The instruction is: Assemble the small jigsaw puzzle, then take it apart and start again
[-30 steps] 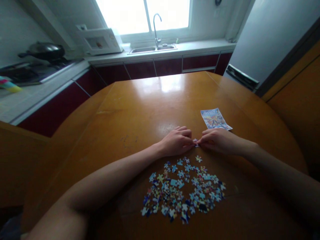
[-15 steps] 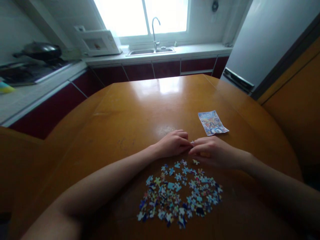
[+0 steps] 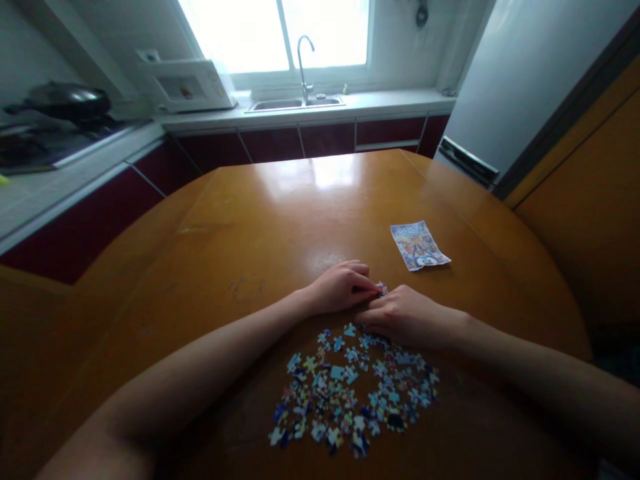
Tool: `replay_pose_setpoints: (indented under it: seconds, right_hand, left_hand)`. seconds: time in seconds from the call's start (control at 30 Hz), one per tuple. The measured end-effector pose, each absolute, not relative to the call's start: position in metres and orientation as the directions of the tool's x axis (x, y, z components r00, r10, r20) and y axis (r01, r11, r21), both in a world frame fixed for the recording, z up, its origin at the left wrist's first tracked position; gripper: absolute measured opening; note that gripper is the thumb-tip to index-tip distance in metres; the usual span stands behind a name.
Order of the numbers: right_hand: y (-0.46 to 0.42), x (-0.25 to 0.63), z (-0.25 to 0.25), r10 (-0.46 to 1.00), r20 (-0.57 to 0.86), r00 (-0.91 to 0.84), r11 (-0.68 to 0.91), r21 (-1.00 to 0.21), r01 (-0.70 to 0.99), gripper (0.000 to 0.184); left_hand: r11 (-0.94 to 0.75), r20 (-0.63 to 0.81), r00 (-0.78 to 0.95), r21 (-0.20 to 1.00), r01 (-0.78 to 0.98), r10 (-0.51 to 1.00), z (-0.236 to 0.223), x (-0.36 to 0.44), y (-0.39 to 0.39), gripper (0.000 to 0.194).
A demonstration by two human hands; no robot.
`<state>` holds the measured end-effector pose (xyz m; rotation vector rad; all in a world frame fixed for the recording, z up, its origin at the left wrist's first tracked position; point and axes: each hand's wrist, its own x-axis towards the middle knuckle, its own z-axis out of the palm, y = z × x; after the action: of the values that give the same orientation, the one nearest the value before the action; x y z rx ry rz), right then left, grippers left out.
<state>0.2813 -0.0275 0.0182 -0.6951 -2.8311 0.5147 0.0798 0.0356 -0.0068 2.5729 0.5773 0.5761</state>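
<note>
My left hand (image 3: 345, 287) rests on the table with thumb and forefinger closed on a small cluster of puzzle pieces (image 3: 382, 289). Just right of it, my right hand (image 3: 407, 317) reaches across to the far edge of the loose puzzle pieces (image 3: 350, 393). Its fingers are bent and pressed together, the tips close to pieces at that edge. Whatever lies between them is hidden. The loose pieces, mostly light blue, white and dark blue, spread over the table in front of me.
A colourful printed picture sheet (image 3: 420, 245) lies flat beyond my right hand. The wooden table (image 3: 280, 227) has rounded sides. Behind it stand a counter with a sink (image 3: 295, 103), a microwave (image 3: 187, 85), a pan on a stove (image 3: 65, 100) and a fridge (image 3: 530, 87).
My right hand has left the cluster and moved nearer and to the left, over the far edge of the loose pieces. My left hand has kept its pinch. The view has shifted slightly.
</note>
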Motion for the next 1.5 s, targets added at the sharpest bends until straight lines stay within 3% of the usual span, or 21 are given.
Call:
replay_pose_setpoints:
  seconds: [0.1, 0.23, 0.4, 0.57, 0.77, 1.03, 1.5]
  right_hand:
    - [-0.026, 0.287, 0.022, 0.489, 0.116, -0.864, 0.802, -0.450, 0.394, 0.016]
    - [-0.017, 0.303, 0.038, 0.555, 0.166, -0.815, 0.650, -0.698, 0.301, 0.014]
    - [0.003, 0.317, 0.042, 0.867, 0.281, -0.412, 0.441, -0.818, 0.370, 0.019]
    - [0.014, 0.319, 0.021, 0.964, 0.194, -0.181, 0.247, -0.905, 0.346, 0.022]
    - [0.017, 0.317, 0.015, 0.977, 0.138, -0.161, 0.187, -0.917, 0.351, 0.014]
    - [0.015, 0.312, 0.012, 0.960, 0.164, -0.228, 0.260, -0.829, 0.496, 0.014]
    - [0.013, 0.304, 0.003, 0.935, 0.124, -0.332, 0.298, -0.782, 0.547, 0.014]
  left_hand:
    - [-0.820, 0.294, 0.830, 0.490, 0.295, 0.474, -0.005, 0.080, 0.035, 0.020]
    - [-0.823, 0.290, 0.838, 0.491, 0.285, 0.463, -0.004, 0.079, 0.035, 0.027]
    - [-0.812, 0.288, 0.831, 0.505, 0.291, 0.476, -0.005, 0.080, 0.034, 0.022]
    - [-0.815, 0.288, 0.826, 0.494, 0.304, 0.484, -0.004, 0.080, 0.033, 0.023]
    - [-0.827, 0.303, 0.829, 0.479, 0.294, 0.470, -0.003, 0.080, 0.033, 0.021]
    - [-0.845, 0.327, 0.826, 0.447, 0.292, 0.459, -0.004, 0.080, 0.032, 0.021]
    - [-0.873, 0.364, 0.821, 0.387, 0.296, 0.440, -0.005, 0.080, 0.031, 0.022]
